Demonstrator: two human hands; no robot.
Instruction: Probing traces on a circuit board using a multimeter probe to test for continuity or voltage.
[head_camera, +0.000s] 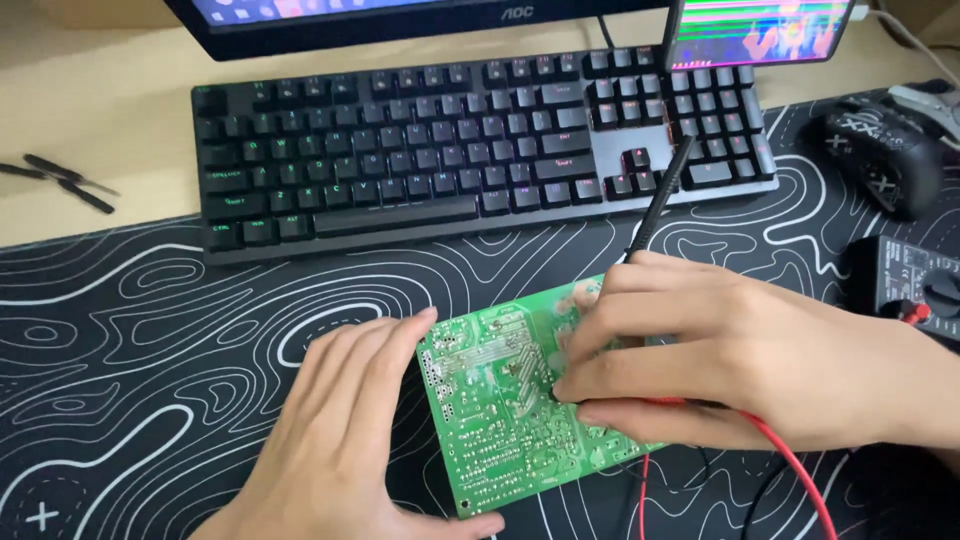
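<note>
A green circuit board (500, 400) lies solder side up on a black desk mat (150, 330) with white wavy lines. My left hand (340, 440) rests flat against the board's left edge, with the thumb under its lower corner. My right hand (740, 350) covers the board's right part and holds a black probe (662, 195) that sticks up and back over the keyboard. A red probe with a red lead (800, 470) runs under the same hand toward the lower right. The probe tips are hidden by my fingers.
A black keyboard (400, 150) sits behind the board, below a monitor (400, 20). A phone with a lit screen (760, 30) stands at the upper right. A black mouse (880, 150) and a dark meter (915, 280) lie at the right. Small black tools (60, 180) lie at the far left.
</note>
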